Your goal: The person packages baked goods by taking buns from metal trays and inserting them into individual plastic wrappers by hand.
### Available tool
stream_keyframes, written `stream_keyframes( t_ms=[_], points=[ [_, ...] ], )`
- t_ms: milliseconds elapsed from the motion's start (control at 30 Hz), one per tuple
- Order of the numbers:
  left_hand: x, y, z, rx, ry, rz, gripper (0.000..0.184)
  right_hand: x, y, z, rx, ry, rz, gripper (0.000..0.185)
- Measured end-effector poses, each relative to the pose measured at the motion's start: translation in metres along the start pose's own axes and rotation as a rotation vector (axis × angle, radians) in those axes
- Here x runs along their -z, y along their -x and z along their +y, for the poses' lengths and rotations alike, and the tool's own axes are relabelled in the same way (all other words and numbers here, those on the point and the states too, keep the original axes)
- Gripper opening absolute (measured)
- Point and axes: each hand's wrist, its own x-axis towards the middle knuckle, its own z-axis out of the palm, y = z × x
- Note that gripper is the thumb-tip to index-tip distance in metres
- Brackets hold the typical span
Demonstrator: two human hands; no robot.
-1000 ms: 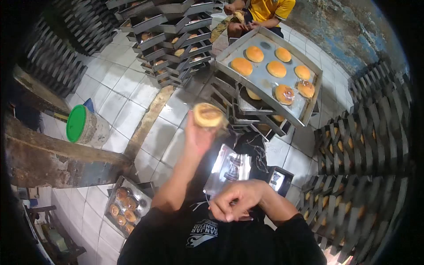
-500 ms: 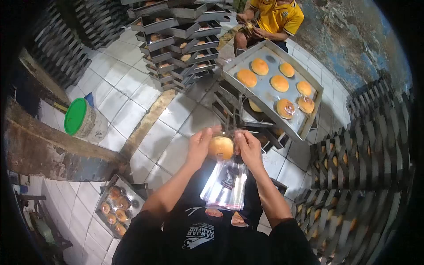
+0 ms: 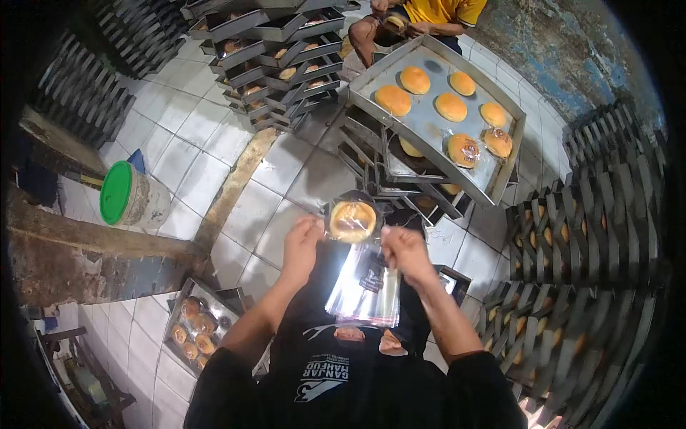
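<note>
A round bun (image 3: 352,221) in a clear plastic bag is held up in front of me, its pale underside showing. My left hand (image 3: 304,247) pinches the bag's left edge, and my right hand (image 3: 404,252) pinches its right side. Just below lies a stack of shiny clear bags (image 3: 363,286) with dark print, on my lap. Beyond my hands, a large metal tray (image 3: 429,118) bears several golden buns (image 3: 451,107); two nearest its lower right edge are in clear wrapping.
Stacked trays of buns (image 3: 275,71) rise at the top, more racks (image 3: 572,236) at the right. A green-lidded bucket (image 3: 134,194) stands left, beside a worn beam (image 3: 107,264). A tray of wrapped buns (image 3: 196,325) sits lower left. A seated person (image 3: 436,14) handles something beyond the large tray.
One second ago only my left hand held the bun, with my right hand over the bag stack. Both hands came together at the bun, which has since turned underside toward me.
</note>
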Motion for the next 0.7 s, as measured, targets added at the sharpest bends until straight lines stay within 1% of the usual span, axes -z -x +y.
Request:
stream_keyframes(
  t_ms=[67,100,200,233,267,300,333,367,400,467,533,567,600,633,667,700],
  points=[
    [0.004,0.004,-0.015,0.306,0.192,-0.066,0.019,-0.014,0.008,0.02,-0.128,-0.181,-0.023,0.028],
    [0.006,-0.004,-0.023,0.302,0.319,-0.123,0.008,-0.013,0.008,0.024,-0.155,-0.254,-0.034,0.024],
    [-0.026,-0.021,0.009,0.278,0.769,-0.131,0.009,-0.006,0.009,-0.002,0.045,-0.433,0.005,0.022],
    [-0.031,-0.033,0.007,0.282,0.828,-0.258,0.024,0.007,0.006,-0.015,0.25,-0.338,0.02,0.02],
    [-0.042,-0.035,0.02,0.239,0.743,-0.245,0.029,0.018,0.007,-0.041,0.289,-0.081,0.188,0.024],
    [-0.059,-0.032,0.04,0.195,0.66,-0.231,0.033,0.037,-0.003,-0.055,0.557,0.2,0.313,0.025],
    [-0.071,-0.03,0.053,0.145,0.582,-0.215,0.038,0.046,0.005,-0.092,0.696,0.587,0.461,0.021],
    [-0.069,-0.029,0.042,0.06,0.367,-0.34,0.052,0.065,-0.01,-0.101,0.991,0.719,0.531,0.016],
    [-0.062,-0.019,0.034,-0.106,0.12,-0.448,0.05,0.078,-0.013,-0.108,0.874,0.769,0.537,0.018],
    [-0.047,0.011,0.019,-0.435,-0.383,-0.596,0.048,0.079,0.003,-0.121,0.884,1.307,0.768,0.025],
    [-0.031,0.045,0.026,-0.623,-0.776,-0.526,0.043,0.083,0.019,-0.09,0.728,1.229,0.598,0.042],
    [-0.026,0.055,0.03,-0.698,-0.983,-0.487,0.041,0.07,0.035,-0.076,0.557,1.125,0.454,0.045],
    [-0.023,0.057,0.028,-0.717,-0.967,-0.521,0.038,0.054,0.051,-0.06,0.373,1.009,0.312,0.049],
    [-0.018,0.059,0.025,-0.733,-0.953,-0.574,0.036,0.047,0.06,-0.033,0.503,0.998,0.189,0.051],
    [-0.013,0.057,0.024,-0.755,-0.938,-0.635,0.033,0.034,0.065,-0.022,0.632,0.977,0.079,0.052],
    [-0.01,0.054,0.022,-0.884,-0.965,-0.694,0.038,0.019,0.074,-0.017,0.681,0.99,0.157,0.042]
  ],
)
